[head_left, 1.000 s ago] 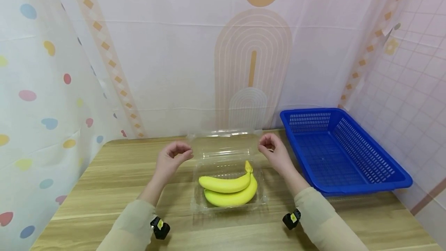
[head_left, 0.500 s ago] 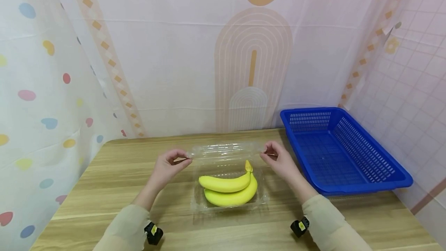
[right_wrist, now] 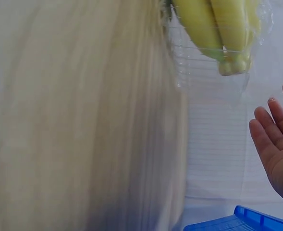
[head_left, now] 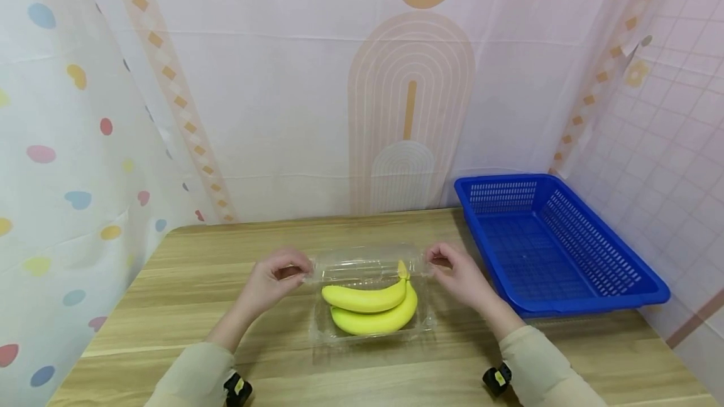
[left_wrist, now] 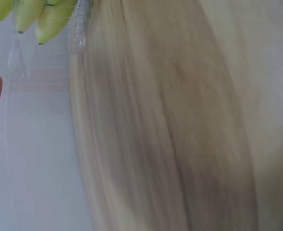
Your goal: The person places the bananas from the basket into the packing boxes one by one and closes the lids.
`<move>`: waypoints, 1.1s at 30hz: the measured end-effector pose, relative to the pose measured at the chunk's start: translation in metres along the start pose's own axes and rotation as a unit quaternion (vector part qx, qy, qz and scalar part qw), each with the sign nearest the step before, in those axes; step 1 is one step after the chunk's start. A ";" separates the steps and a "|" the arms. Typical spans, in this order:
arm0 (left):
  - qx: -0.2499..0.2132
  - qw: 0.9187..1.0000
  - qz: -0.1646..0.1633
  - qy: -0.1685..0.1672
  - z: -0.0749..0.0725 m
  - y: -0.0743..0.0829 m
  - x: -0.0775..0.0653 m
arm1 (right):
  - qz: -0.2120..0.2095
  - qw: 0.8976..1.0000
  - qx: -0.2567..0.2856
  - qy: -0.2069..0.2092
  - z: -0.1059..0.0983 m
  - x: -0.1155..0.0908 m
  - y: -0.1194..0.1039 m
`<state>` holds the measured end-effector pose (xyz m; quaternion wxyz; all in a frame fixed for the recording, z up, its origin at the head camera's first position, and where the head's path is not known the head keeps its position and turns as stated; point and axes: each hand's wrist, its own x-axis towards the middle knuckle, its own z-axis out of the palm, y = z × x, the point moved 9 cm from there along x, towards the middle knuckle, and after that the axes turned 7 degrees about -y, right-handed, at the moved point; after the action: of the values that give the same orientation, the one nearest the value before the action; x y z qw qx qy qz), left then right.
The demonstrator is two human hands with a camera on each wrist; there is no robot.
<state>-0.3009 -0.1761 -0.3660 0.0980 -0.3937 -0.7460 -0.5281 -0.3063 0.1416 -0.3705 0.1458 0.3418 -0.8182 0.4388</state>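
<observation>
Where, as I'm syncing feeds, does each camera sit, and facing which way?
On the head: looks forward and down at bananas in a clear container; left hand, right hand, sleeves show.
On left wrist: looks at bananas, tabletop; left hand, left edge.
On right wrist: looks at both; right hand, right edge.
Head and right wrist share the blue basket.

I am in a small indoor corner, arranged like a booth; whether it belongs to a home, an office or a lab, I cannot tell. In front of me is a wood-grain table (head_left: 362, 388). Printed fabric surrounds it: the left cloth (head_left: 56, 237) has coloured dots and hearts, the back cloth (head_left: 271, 112) has arches and an orange circle, the right cloth (head_left: 679, 143) has a pink grid. Creases and folds show me hanging curtains rather than solid walls. At my right sleeve (head_left: 540, 360) sits a small black camera (head_left: 496, 380).
</observation>
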 end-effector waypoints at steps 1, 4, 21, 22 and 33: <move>0.007 1.000 0.011 -0.004 0.001 0.002 0.000 | -0.008 1.000 -0.012 -0.002 0.000 -0.001 -0.002; 0.038 0.998 0.045 -0.017 0.003 0.008 -0.001 | -0.030 0.999 -0.043 -0.011 0.002 -0.002 -0.006; 0.200 0.961 0.171 -0.088 0.019 0.029 -0.008 | -0.096 0.976 -0.176 -0.079 0.011 -0.012 -0.020; 0.204 0.959 0.174 -0.091 0.020 0.030 -0.009 | -0.100 0.975 -0.182 -0.083 0.012 -0.013 -0.021; 0.271 0.943 0.157 -0.109 0.025 0.030 -0.016 | -0.097 0.955 -0.243 -0.137 0.016 -0.021 -0.021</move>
<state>-0.2631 -0.1584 -0.3639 0.2005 -0.5193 -0.7961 -0.2374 -0.2755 0.1298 -0.3777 0.1534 0.4305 -0.8750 0.1594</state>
